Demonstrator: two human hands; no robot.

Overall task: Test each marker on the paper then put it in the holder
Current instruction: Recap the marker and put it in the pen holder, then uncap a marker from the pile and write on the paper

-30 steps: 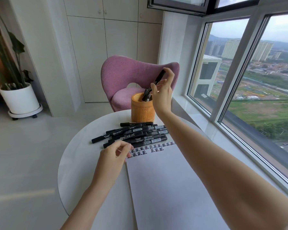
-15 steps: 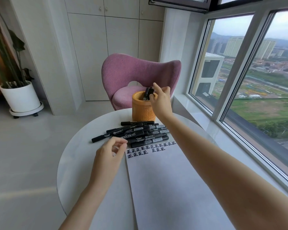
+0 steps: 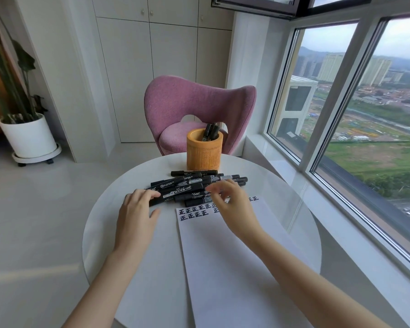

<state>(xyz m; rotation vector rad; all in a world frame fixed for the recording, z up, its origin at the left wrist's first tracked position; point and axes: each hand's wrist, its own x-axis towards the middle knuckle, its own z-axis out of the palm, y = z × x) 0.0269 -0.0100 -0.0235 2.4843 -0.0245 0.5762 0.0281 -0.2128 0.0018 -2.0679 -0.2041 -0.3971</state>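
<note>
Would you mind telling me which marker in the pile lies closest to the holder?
The rearmost marker, lying crosswise just in front of the wooden holder; the other markers lie nearer the paper.

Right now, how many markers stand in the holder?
2 show: left marker and right marker, side by side, tilted, tops above the holder's far rim. More may be hidden inside.

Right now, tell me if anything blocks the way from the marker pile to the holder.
Nothing visible does. The marker pile lies just in front of the holder, with nothing between them. A few markers stand inside, leaving room at its mouth.
</note>
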